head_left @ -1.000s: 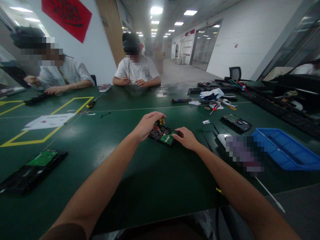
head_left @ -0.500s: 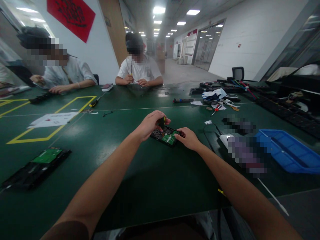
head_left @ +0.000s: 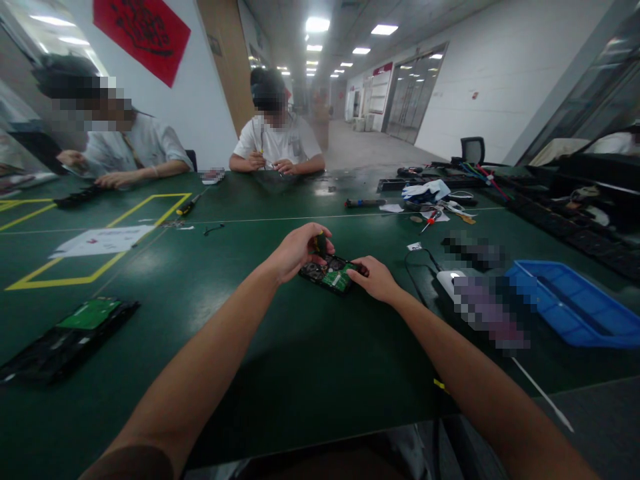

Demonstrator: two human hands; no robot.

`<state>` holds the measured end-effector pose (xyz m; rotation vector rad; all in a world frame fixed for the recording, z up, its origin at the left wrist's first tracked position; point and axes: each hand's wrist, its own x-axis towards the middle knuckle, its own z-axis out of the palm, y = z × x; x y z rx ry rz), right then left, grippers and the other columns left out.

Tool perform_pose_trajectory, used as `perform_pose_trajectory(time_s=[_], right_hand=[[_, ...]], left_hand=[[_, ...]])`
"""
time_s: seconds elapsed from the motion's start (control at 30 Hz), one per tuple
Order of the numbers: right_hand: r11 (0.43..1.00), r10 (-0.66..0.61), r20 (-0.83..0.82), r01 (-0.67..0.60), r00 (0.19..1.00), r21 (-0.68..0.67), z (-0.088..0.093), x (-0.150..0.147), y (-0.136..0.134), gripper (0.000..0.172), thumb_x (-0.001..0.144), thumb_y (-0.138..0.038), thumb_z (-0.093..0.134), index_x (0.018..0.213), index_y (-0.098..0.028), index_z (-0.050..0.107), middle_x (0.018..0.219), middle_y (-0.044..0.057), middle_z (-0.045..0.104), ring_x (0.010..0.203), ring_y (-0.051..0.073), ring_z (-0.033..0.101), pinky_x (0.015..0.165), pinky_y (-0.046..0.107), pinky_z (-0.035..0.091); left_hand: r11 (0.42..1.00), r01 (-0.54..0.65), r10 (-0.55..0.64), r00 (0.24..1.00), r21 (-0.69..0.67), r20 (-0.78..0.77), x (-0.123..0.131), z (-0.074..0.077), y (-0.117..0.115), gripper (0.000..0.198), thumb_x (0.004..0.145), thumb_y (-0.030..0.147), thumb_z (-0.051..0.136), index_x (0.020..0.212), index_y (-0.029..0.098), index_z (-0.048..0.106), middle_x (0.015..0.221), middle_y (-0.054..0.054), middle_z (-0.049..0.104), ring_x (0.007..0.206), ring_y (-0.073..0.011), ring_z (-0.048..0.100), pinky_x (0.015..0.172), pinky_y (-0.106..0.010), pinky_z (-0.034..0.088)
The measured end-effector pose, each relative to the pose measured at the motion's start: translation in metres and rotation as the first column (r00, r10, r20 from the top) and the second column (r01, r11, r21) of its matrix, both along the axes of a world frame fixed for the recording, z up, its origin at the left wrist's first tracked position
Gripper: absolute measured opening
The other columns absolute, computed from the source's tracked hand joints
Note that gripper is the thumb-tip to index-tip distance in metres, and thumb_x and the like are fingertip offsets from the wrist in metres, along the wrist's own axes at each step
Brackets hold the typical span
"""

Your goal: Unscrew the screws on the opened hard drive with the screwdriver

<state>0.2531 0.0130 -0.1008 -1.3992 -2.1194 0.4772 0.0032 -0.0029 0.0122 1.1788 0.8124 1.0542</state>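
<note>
A black device with a green circuit board (head_left: 337, 277) lies on the dark green table (head_left: 300, 373) in front of me. Over its left part, my left hand (head_left: 300, 252) is closed around a dark screwdriver handle with yellow marks (head_left: 321, 244), held upright; the tip cannot be made out. My right hand (head_left: 374, 277) grips the device's right end, with the thumb on the board's edge and the fingers behind it.
At left lie a second opened black device (head_left: 70, 337) and white papers (head_left: 103, 240). A blue tray (head_left: 575, 303), a white cabled item (head_left: 450, 283), gloves (head_left: 427, 191) and a red screwdriver (head_left: 433, 217) lie at right. Two people sit across the table.
The view has shifted slightly. My left hand and the screwdriver handle have tilted a little over the device; my right hand keeps its hold.
</note>
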Motion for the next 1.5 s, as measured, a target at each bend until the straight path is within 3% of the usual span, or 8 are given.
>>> perform_pose_trajectory(time_s=[0.2, 0.47, 0.7, 0.9, 1.2, 1.5], right_hand=[[1.0, 0.0, 0.015, 0.0, 1.0, 0.01, 0.001, 0.0, 0.001, 0.039, 0.096, -0.049, 0.063, 0.119, -0.018, 0.069, 0.109, 0.009, 0.065, 0.085, 0.018, 0.059, 0.076, 0.032, 0.046], [1.0, -0.009, 0.018, 0.009, 1.0, 0.009, -0.001, 0.001, 0.002, 0.038, 0.095, -0.048, 0.065, 0.118, -0.019, 0.07, 0.107, 0.009, 0.065, 0.086, 0.019, 0.06, 0.076, 0.031, 0.045], [1.0, 0.002, 0.022, -0.002, 1.0, 0.006, 0.002, 0.0, 0.001, 0.036, 0.095, -0.047, 0.064, 0.116, -0.019, 0.071, 0.106, 0.008, 0.066, 0.086, 0.018, 0.06, 0.076, 0.03, 0.045], [1.0, -0.006, 0.031, 0.006, 0.999, 0.006, 0.003, 0.0, -0.001, 0.036, 0.096, -0.047, 0.064, 0.116, -0.019, 0.071, 0.107, 0.009, 0.065, 0.086, 0.019, 0.06, 0.075, 0.031, 0.045], [1.0, -0.009, 0.02, 0.009, 1.0, 0.0, 0.003, -0.001, -0.001, 0.037, 0.095, -0.048, 0.064, 0.116, -0.018, 0.071, 0.108, 0.009, 0.065, 0.085, 0.018, 0.06, 0.075, 0.03, 0.045], [1.0, -0.014, 0.016, 0.014, 1.0, -0.008, 0.001, 0.0, 0.001, 0.039, 0.095, -0.05, 0.064, 0.118, -0.02, 0.071, 0.11, 0.009, 0.066, 0.086, 0.018, 0.06, 0.074, 0.031, 0.046]], left_hand=[[1.0, 0.009, -0.009, 0.999, 0.002, 0.048, 0.003, -0.003, 0.002, 0.023, 0.092, 0.035, 0.056, 0.093, 0.014, 0.067, 0.086, -0.012, 0.068, 0.086, -0.0222, 0.067, 0.073, -0.035, 0.058], [0.996, 0.072, -0.074, 0.997, 0.056, 0.031, 0.004, -0.006, 0.0, 0.023, 0.091, 0.038, 0.063, 0.092, 0.015, 0.068, 0.09, -0.01, 0.065, 0.086, -0.0194, 0.063, 0.068, -0.03, 0.054], [0.995, -0.018, 0.025, 0.997, 0.099, -0.073, 0.001, -0.004, 0.001, 0.025, 0.088, 0.039, 0.063, 0.092, 0.015, 0.071, 0.089, -0.008, 0.064, 0.087, -0.0186, 0.061, 0.06, -0.025, 0.048], [0.998, -0.036, 0.038, 0.999, 0.05, -0.02, 0.0, -0.002, 0.001, 0.021, 0.087, 0.035, 0.065, 0.095, 0.016, 0.065, 0.087, -0.009, 0.068, 0.085, -0.0205, 0.066, 0.061, -0.027, 0.051], [1.0, 0.023, -0.023, 0.999, 0.015, 0.026, -0.002, -0.005, 0.003, 0.023, 0.09, 0.035, 0.061, 0.096, 0.014, 0.065, 0.097, -0.015, 0.07, 0.099, -0.0263, 0.068, 0.073, -0.037, 0.058], [0.993, -0.017, 0.028, 0.995, 0.116, -0.098, -0.008, 0.0, 0.005, 0.025, 0.085, 0.034, 0.06, 0.089, 0.013, 0.073, 0.096, -0.011, 0.065, 0.09, -0.0202, 0.06, 0.063, -0.027, 0.052]])
